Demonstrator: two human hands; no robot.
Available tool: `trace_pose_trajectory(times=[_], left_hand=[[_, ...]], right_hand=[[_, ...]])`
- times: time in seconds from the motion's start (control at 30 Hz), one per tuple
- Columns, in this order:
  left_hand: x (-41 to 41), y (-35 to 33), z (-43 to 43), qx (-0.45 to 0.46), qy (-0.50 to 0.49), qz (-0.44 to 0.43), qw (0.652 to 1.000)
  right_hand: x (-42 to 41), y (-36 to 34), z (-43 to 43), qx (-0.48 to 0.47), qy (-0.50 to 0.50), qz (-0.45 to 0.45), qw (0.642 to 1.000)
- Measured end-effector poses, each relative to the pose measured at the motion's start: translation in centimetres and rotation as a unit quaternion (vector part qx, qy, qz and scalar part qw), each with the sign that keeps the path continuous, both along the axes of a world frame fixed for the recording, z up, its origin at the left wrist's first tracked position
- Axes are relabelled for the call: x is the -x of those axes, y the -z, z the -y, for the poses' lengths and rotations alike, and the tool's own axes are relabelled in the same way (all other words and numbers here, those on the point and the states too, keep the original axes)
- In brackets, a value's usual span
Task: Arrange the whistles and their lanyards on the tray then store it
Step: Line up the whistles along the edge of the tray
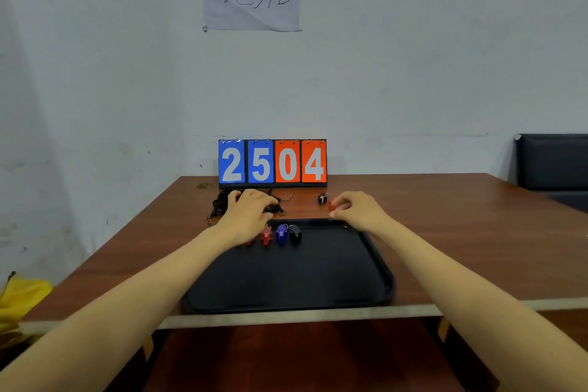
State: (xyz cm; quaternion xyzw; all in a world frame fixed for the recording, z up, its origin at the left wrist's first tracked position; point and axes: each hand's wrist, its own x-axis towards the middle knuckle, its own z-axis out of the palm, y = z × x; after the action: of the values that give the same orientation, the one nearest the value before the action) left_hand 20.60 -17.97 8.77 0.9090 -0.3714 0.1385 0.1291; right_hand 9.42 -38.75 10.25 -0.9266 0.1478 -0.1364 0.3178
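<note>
Head view: small red plastic whistle (332, 206) is pinched by right hand (358, 210).
Black plastic tray (380, 261): just wristward of fingertips (343, 200).

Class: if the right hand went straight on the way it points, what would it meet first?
Probably the black whistle on the table, just beyond the red whistle the right hand pinches; depth is hard to judge.

One head cam, wide-angle, looks fwd & down from behind right hand (354, 208) pinching red whistle (332, 205), approx mid-frame.
</note>
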Motion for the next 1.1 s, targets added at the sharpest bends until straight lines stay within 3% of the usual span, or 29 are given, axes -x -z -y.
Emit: trace_pose_trajectory(times=[0.37, 0.57, 0.73, 0.93, 1.1], left_hand=[[-3.4, -2.4, 7.3, 0.012, 0.036, -0.084, 0.996], [-7.1, -1.8, 12.2, -0.033, 0.091, -0.12, 0.988], [-10.1, 0.6, 16.6, -0.073, 0.117, -0.137, 0.981], [-11.8, 3.0, 19.3, -0.18, 0.114, -0.123, 0.969], [-12.5, 3.6, 19.6, -0.109, 0.114, -0.094, 0.983]], right_hand=[[-1.2, -0.1, 6.1, 0.033, 0.041, 0.03, 0.998], [-5.9, 1.2, 9.6, 0.063, 0.042, -0.038, 0.996], [-10.3, 3.0, 11.1, 0.14, 0.028, -0.116, 0.983], [-12.7, 5.6, 11.4, 0.165, 0.013, -0.147, 0.975], [-13.0, 6.2, 11.9, 0.182, 0.026, -0.094, 0.978]])
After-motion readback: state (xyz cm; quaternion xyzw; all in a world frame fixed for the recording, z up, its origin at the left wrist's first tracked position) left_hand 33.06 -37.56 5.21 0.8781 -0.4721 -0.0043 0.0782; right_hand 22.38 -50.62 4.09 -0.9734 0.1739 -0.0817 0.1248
